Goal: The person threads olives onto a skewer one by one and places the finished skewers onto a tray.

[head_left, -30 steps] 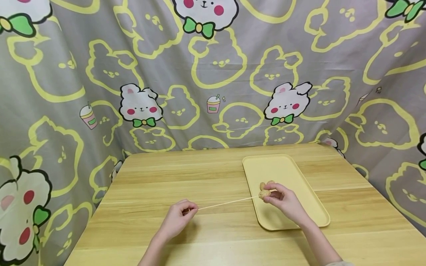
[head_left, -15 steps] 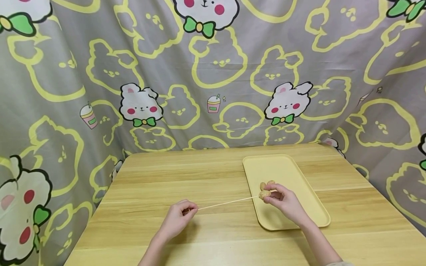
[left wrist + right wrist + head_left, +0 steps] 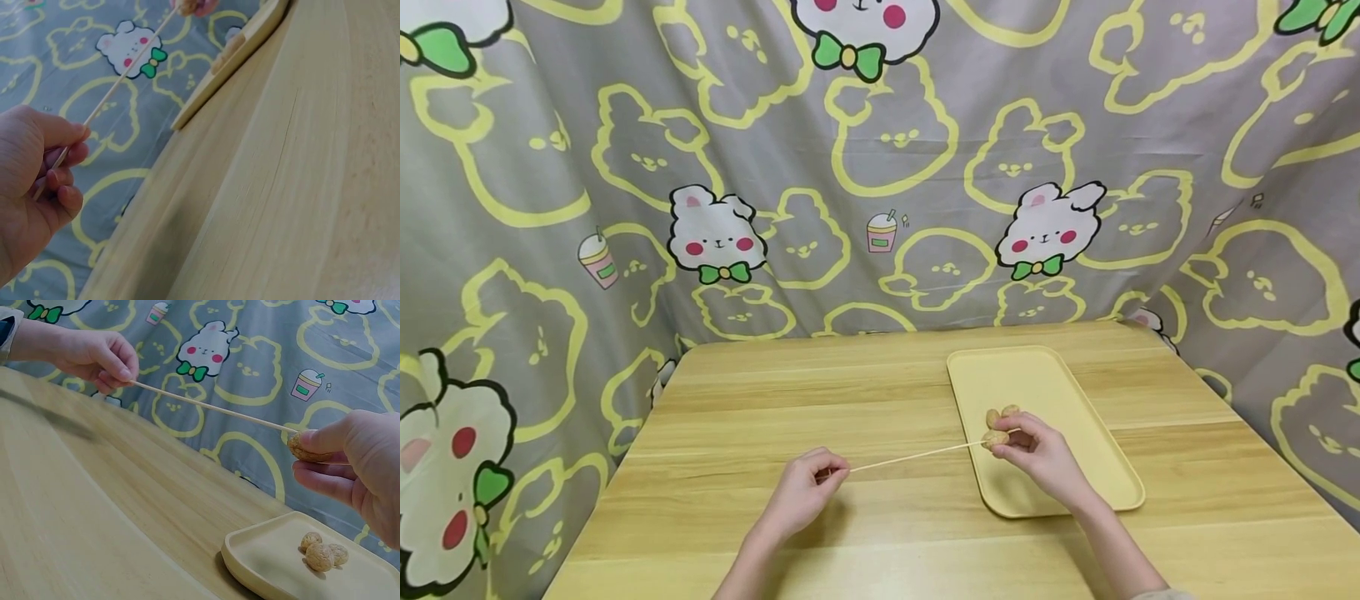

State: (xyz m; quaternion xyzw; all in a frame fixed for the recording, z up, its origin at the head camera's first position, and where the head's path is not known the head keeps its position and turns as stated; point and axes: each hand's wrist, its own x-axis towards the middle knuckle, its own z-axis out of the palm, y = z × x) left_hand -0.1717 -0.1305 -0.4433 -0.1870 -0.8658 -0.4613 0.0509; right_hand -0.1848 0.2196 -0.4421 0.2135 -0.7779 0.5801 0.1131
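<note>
My left hand (image 3: pixel 805 492) pinches one end of a thin wooden skewer (image 3: pixel 917 455) between thumb and fingers; in the left wrist view its back end lies across the curled fingers (image 3: pixel 65 187). The skewer slants over the table to a rough brown ball (image 3: pixel 306 447), gripped by my right hand (image 3: pixel 1047 465) above the tray. The far end of the skewer meets the ball; how deep it goes is hard to tell. Three similar brown balls (image 3: pixel 320 557) lie close together on the pale yellow tray (image 3: pixel 1030 367), partly behind the right hand in the head view.
The wooden table (image 3: pixel 820 400) carries the tray on its right side. A grey curtain (image 3: pixel 820 150) with rabbit and drink prints hangs behind the table and at both sides. The tray has a low raised rim.
Almost nothing moves. The left hand shifts very slightly to the right along with the skewer; the right hand keeps its hold on the ball. The camera view tilts a little.
</note>
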